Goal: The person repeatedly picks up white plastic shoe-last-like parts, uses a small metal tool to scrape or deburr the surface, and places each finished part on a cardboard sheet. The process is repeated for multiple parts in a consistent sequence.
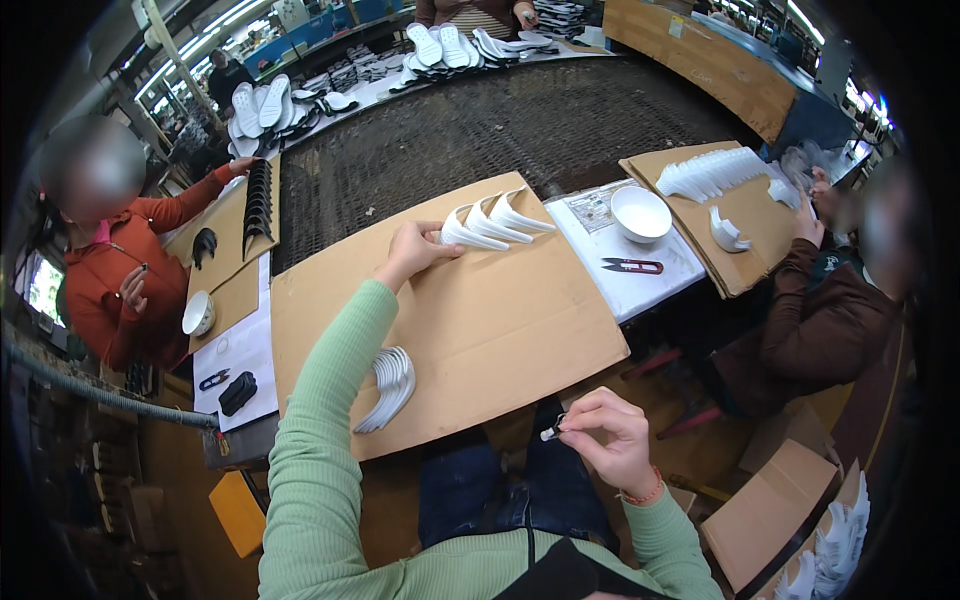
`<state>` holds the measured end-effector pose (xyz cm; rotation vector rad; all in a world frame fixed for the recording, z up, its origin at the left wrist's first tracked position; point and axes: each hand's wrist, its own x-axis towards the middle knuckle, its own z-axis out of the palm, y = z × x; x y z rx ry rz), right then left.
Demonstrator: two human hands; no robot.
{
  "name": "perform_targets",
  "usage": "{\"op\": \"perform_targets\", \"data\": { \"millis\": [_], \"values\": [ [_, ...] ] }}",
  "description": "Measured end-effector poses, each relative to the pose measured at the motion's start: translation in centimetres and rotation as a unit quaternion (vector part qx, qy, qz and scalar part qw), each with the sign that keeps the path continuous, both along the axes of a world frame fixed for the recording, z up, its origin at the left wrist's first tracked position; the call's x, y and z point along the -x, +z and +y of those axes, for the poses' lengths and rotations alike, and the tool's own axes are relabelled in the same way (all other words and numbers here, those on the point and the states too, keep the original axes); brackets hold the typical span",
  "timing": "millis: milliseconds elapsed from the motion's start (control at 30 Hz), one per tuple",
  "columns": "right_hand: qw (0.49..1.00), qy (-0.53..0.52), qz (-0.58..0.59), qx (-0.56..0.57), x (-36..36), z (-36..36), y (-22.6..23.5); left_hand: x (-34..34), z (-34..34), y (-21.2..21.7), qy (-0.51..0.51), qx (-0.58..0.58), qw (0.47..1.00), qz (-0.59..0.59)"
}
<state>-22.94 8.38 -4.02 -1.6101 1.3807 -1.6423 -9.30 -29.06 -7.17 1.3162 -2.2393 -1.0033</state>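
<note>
The person's left hand [412, 250] reaches far out over the brown cardboard sheet [520, 320] on the desk [640, 285]. Its fingers [440, 248] are pressed on the near end of a short row of white curved shoe pieces [492, 222]. The row runs away from the fingers, up and to the right, so its long line points toward the far right corner of the cardboard. The left hand is touching it; the right hand is well apart from it.

The right hand [605, 440] sits low, close to the person's lap, off the cardboard's near edge. Its fingers are pinched together on a small white-tipped thing [550, 433] (too small to tell what it is).

A second stack of white curved pieces [390, 385] lies by the left elbow, near the cardboard's near edge. To the right of the row, on a white sheet, sit a white bowl [640, 212] and small red-handled snips [632, 265]. Nothing lies between the left hand and the row.

Other people sit at each side: one in a red top [120, 290] on the left, one in a brown jacket [820, 320] on the right, who has another row of white pieces [710, 172].
</note>
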Motion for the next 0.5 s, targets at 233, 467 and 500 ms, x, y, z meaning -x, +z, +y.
{"op": "perform_targets", "data": {
  "millis": [233,467,500],
  "values": [
    [1.000,-0.009,-0.003,0.010,0.8,-0.6,0.0,-0.2,0.0,-0.3,-0.009,0.028,0.999,-0.034],
    [0.992,-0.126,0.001,0.024,6.3,-3.5,0.6,-6.7,5.0,3.0,-0.086,0.036,0.995,0.043],
    [0.989,-0.148,-0.009,0.006,7.5,-4.2,0.6,-8.2,6.4,3.6,-0.081,0.012,0.995,0.049]
  ]
}}
